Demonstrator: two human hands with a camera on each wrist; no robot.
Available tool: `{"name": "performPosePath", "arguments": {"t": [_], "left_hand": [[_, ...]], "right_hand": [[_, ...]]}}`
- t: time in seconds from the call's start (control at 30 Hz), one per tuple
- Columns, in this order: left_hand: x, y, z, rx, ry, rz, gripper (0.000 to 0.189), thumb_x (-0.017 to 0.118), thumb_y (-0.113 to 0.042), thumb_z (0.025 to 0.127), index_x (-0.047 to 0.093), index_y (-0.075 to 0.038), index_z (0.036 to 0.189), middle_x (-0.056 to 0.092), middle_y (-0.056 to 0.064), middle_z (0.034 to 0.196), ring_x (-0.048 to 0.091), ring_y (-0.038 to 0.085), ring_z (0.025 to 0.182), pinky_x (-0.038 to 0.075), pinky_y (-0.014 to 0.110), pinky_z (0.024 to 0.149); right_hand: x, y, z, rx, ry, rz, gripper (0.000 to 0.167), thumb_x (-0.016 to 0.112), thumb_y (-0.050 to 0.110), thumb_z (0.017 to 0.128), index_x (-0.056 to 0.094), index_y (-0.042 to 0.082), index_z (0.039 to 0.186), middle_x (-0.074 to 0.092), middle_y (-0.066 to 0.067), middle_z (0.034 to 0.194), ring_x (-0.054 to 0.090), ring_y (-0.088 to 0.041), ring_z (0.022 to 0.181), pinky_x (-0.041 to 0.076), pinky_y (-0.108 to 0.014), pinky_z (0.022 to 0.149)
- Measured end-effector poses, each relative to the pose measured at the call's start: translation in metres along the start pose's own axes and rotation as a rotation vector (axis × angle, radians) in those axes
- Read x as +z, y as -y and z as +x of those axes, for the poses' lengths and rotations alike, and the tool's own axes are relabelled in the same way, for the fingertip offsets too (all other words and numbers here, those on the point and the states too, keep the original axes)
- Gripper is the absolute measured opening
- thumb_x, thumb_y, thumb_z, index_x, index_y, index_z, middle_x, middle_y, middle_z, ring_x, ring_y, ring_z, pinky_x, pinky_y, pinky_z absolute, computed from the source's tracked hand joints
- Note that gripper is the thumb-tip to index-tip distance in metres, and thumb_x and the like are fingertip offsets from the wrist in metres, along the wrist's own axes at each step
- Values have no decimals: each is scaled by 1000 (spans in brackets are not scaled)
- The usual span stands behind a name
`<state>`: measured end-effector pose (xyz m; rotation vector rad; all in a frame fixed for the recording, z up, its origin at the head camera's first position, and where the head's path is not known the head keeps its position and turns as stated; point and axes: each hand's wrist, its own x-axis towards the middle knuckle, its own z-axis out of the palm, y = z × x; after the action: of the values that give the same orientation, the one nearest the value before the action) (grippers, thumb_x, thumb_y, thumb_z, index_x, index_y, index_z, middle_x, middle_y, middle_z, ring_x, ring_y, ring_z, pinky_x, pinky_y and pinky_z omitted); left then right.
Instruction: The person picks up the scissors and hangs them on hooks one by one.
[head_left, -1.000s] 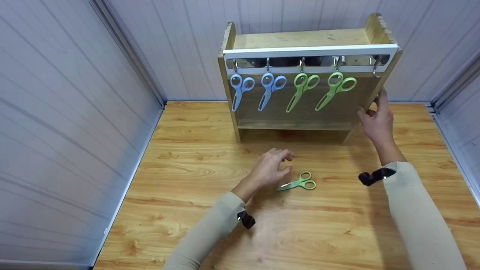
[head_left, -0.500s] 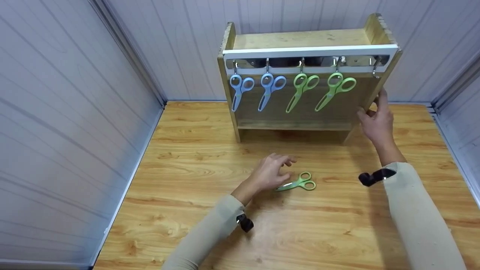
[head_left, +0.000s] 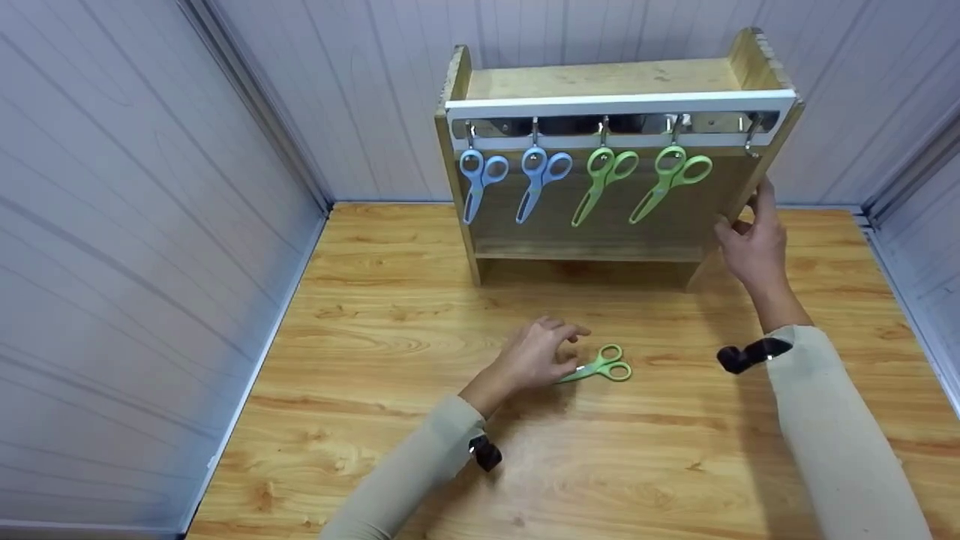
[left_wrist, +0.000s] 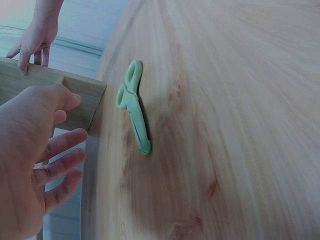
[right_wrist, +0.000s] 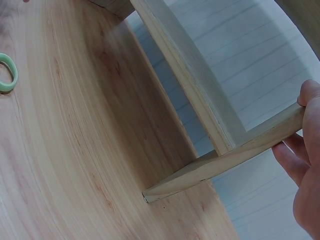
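Green-handled scissors (head_left: 609, 365) lie on the wooden tabletop, their tip partly hidden in the head view by my left hand (head_left: 534, 352). That hand hovers over them with loosely bent fingers and holds nothing; the left wrist view shows a gap between it and the scissors (left_wrist: 134, 102). My right hand (head_left: 756, 238) grips the right side panel of a wooden rack (head_left: 592, 251), thumb in front and fingers behind. On the rack's hooks hang blue scissors (head_left: 535, 176), another blue pair (head_left: 477, 180), green scissors (head_left: 602, 180) and a second green pair (head_left: 664, 180).
A white board (head_left: 621, 140) with a metal hook strip crosses the rack's upper front. Its rightmost hook (head_left: 752, 139) carries nothing. Pale panelled walls (head_left: 150, 225) enclose the wooden tabletop (head_left: 360, 300) at the left, back and right.
My left hand has moved slightly down toward the near side, covering more of the scissors' tip. My right hand, the rack and the scissors stay put.
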<state>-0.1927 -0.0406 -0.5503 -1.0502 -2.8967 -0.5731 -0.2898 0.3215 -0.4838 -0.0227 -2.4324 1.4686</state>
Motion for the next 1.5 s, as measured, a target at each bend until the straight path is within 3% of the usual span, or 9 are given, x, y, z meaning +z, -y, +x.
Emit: {"name": "performPosePath", "arguments": {"t": [0.1,0.23,0.6,0.63,0.73,0.87,1.03,1.27,1.5], "left_hand": [[2,0,-1,7,7,28,44,78,-33,105,74,-22,147,85,0,126,77,23,120,66,40,96],[5,0,-5,17,14,67,45,77,-34,105,73,-24,149,84,0,127,77,21,119,66,37,90],[10,0,-9,3,87,143,58,84,-39,99,69,-28,153,81,0,130,75,21,120,65,37,88],[10,0,-9,5,95,147,58,84,-40,99,69,-28,153,81,1,130,75,21,119,65,37,88],[13,-1,-10,6,112,169,59,84,-43,99,68,-30,154,80,-1,129,75,21,117,64,34,78],[16,-3,-10,0,130,207,57,83,-46,100,68,-33,154,79,-3,129,75,18,117,62,30,75],[21,-3,-10,24,133,265,52,80,-45,102,70,-35,152,79,-5,124,74,14,110,62,29,87],[22,-4,-9,12,142,267,43,81,-44,101,75,-39,144,77,-5,117,72,15,103,54,27,65],[20,-6,-4,-19,196,299,39,81,-44,102,78,-39,141,80,-6,108,73,15,101,57,29,61]], "right_hand": [[-1,0,0,4,4,-10,87,57,13,108,14,30,182,40,-23,180,64,-57,143,60,-23,104],[0,-1,0,4,-5,-25,87,57,13,108,15,29,182,40,-23,180,64,-56,143,60,-35,111],[0,0,1,7,-6,-14,88,57,12,108,14,33,182,38,-22,182,62,-53,148,53,-60,119],[0,0,1,6,-7,-15,88,57,13,108,14,33,182,38,-22,182,61,-52,148,53,-58,119],[1,0,0,0,-10,-2,86,58,14,108,16,33,181,41,-21,180,63,-54,146,61,-31,111],[1,-1,0,-1,-9,6,86,58,15,108,17,31,181,43,-21,179,65,-57,141,54,-8,90],[0,-1,0,-3,-13,-10,86,58,14,108,17,31,181,42,-21,180,65,-56,142,59,-17,99],[0,0,0,-13,-16,-5,86,59,13,107,18,30,181,43,-22,179,65,-57,141,60,-20,102],[1,0,0,-1,-12,-4,86,57,11,107,17,29,181,43,-22,179,65,-56,142,59,-18,101]]}}
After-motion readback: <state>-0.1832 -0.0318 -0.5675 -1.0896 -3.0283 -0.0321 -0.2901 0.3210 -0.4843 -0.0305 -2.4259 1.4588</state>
